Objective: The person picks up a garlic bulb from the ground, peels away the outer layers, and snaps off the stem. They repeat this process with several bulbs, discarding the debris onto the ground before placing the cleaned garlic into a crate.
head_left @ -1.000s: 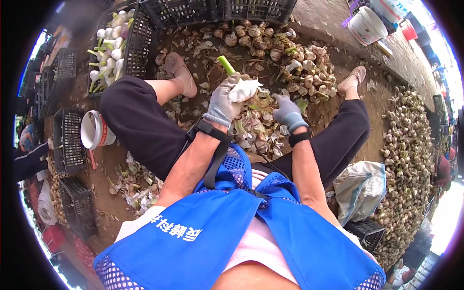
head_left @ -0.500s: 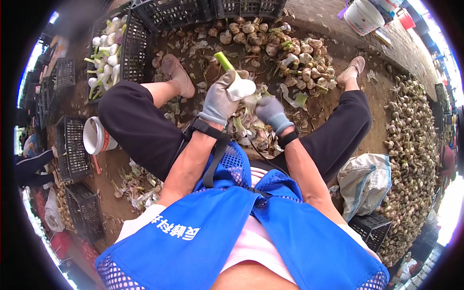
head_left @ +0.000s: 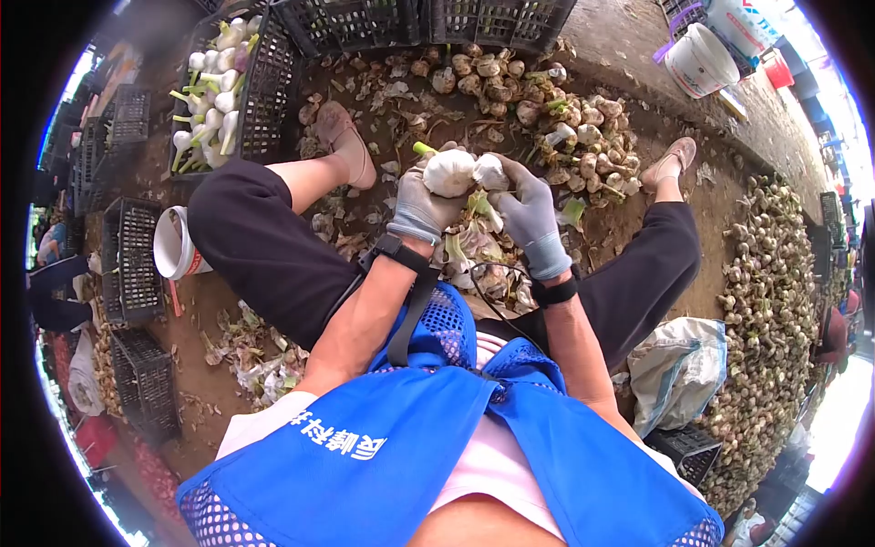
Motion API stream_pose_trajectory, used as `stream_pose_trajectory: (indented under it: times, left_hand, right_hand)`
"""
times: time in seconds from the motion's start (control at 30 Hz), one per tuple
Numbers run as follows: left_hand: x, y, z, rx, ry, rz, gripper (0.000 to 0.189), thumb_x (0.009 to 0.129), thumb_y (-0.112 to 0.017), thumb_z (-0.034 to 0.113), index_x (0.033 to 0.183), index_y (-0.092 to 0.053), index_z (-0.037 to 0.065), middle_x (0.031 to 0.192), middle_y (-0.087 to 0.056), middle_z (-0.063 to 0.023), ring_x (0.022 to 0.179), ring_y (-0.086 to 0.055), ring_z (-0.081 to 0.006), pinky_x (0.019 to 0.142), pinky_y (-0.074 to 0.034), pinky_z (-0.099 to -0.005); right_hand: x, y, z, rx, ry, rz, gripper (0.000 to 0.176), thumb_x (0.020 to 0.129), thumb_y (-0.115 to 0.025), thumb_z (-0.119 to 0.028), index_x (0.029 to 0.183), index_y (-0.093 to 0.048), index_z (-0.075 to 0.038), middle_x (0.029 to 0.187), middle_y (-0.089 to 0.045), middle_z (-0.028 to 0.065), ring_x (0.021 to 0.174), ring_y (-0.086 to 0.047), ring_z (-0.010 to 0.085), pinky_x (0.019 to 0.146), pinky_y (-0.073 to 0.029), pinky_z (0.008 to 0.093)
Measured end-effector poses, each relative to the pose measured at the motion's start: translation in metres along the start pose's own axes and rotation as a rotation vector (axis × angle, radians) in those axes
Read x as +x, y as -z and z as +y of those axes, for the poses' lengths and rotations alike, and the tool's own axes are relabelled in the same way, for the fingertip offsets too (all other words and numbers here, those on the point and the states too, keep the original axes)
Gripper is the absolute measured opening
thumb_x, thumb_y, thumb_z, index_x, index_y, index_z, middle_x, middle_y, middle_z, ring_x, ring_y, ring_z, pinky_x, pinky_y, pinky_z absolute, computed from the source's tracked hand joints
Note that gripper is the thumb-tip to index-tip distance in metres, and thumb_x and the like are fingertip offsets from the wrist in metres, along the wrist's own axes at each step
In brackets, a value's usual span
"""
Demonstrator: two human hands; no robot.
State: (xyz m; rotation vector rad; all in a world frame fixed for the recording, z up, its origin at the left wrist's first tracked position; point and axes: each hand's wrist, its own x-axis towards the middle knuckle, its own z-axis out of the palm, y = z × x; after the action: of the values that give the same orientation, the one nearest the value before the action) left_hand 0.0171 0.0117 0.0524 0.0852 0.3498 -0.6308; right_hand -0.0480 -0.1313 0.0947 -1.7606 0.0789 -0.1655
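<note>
In the head view my gloved left hand is wrapped round a white garlic bulb, whose green stem points away to the upper left. My right hand, gloved too, pinches a whitish flap of garlic skin right against the bulb's side. Below both hands lies a heap of loose garlic peelings. Just beyond them, unpeeled garlic bulbs with dirty skins are piled on the ground.
A black crate of cleaned, stemmed garlic stands at the upper left, with more black crates along the top. A white bucket is beside my left knee. On the right are a woven sack and a long garlic heap.
My right hand has come up from below to the bulb and now grips skin at its side. In my left hand the bulb has turned, its round face toward me and the stem farther away.
</note>
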Motion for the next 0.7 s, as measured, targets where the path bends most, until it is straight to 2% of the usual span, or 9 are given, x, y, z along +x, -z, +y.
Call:
stream_pose_trajectory:
  times: [0.07,0.1,0.13,0.23,0.27,0.43,0.53,0.6,0.7]
  left_hand:
    - [0.000,0.004,0.004,0.018,0.024,0.006,0.030,0.087,-0.049,0.032,0.100,-0.055,0.005,0.099,-0.059,-0.0121,0.091,-0.057,-0.0300,0.086,-0.043,-0.0473]
    - [-0.002,-0.005,0.000,0.109,-0.021,-0.001,0.037,0.089,-0.047,0.034,0.105,-0.054,0.002,0.091,-0.063,-0.0081,0.088,-0.059,-0.0216,0.080,-0.048,-0.0337]
    - [-0.001,-0.002,-0.001,0.107,-0.022,0.006,0.037,0.089,-0.047,0.034,0.105,-0.054,0.002,0.091,-0.063,-0.0081,0.088,-0.059,-0.0216,0.080,-0.048,-0.0337]
    - [0.003,0.008,-0.004,0.950,-0.236,0.101,0.035,0.090,-0.047,0.032,0.105,-0.054,0.001,0.087,-0.062,-0.0049,0.067,-0.060,-0.0124,0.055,-0.049,-0.0206]
    - [0.004,0.011,-0.002,1.022,-0.132,0.124,0.033,0.091,-0.046,0.031,0.108,-0.054,0.003,0.091,-0.062,-0.0055,0.074,-0.060,-0.0136,0.063,-0.051,-0.0261]
    - [0.001,0.005,-0.006,0.345,0.058,0.166,0.028,0.090,-0.046,0.019,0.112,-0.050,0.002,0.106,-0.056,-0.0130,0.095,-0.056,-0.0271,0.077,-0.050,-0.0452]
    - [0.004,-0.001,-0.001,0.280,-0.033,0.092,0.030,0.091,-0.040,0.016,0.117,-0.045,0.002,0.117,-0.049,-0.0176,0.104,-0.051,-0.0326,0.085,-0.043,-0.0521]
    - [0.004,-0.004,-0.001,0.285,-0.039,0.081,0.030,0.091,-0.039,0.015,0.116,-0.046,0.001,0.116,-0.050,-0.0187,0.104,-0.051,-0.0328,0.086,-0.043,-0.0518]
    - [0.006,-0.001,-0.008,0.270,-0.047,0.040,0.029,0.090,-0.041,0.015,0.114,-0.047,-0.001,0.112,-0.051,-0.0195,0.102,-0.052,-0.0312,0.089,-0.042,-0.0468]
  right_hand:
    - [0.000,-0.005,0.005,0.032,-0.075,0.027,0.039,0.074,-0.052,0.002,0.113,-0.052,0.004,0.094,-0.061,0.0063,0.086,-0.058,0.0154,0.081,-0.045,0.0247]
    - [0.001,-0.004,0.009,0.267,-0.256,0.015,0.035,0.075,-0.052,0.001,0.110,-0.053,0.004,0.091,-0.061,0.0054,0.083,-0.059,0.0154,0.080,-0.045,0.0242]
    - [0.001,-0.001,0.014,0.500,-0.436,0.005,0.031,0.076,-0.052,0.000,0.107,-0.054,0.004,0.088,-0.061,0.0045,0.081,-0.059,0.0154,0.079,-0.045,0.0238]
    - [0.001,0.004,0.015,0.920,-0.399,0.036,0.026,0.077,-0.052,0.000,0.102,-0.055,0.004,0.086,-0.061,0.0065,0.077,-0.059,0.0150,0.073,-0.048,0.0248]
    - [0.001,0.006,0.013,1.063,-0.375,0.124,0.025,0.077,-0.051,0.002,0.102,-0.055,0.004,0.085,-0.061,0.0075,0.076,-0.059,0.0144,0.070,-0.049,0.0255]
    - [0.004,0.029,0.037,0.642,-0.385,-0.008,0.026,0.081,-0.052,-0.008,0.104,-0.055,0.003,0.095,-0.061,0.0113,0.082,-0.061,0.0182,0.075,-0.048,0.0280]
    - [0.001,0.027,0.050,-1.037,-0.481,-0.143,0.038,0.080,-0.059,-0.032,0.112,-0.056,-0.011,0.104,-0.058,0.0201,0.085,-0.059,0.0355,0.073,-0.048,0.0384]
    - [-0.005,0.037,0.083,-0.718,-0.159,-0.028,0.041,0.081,-0.060,-0.027,0.116,-0.052,-0.006,0.109,-0.058,0.0169,0.089,-0.060,0.0290,0.072,-0.049,0.0342]
    - [0.002,0.022,0.017,0.485,-0.415,0.061,0.036,0.082,-0.061,-0.014,0.113,-0.051,0.002,0.099,-0.061,0.0082,0.085,-0.060,0.0136,0.068,-0.049,0.0239]
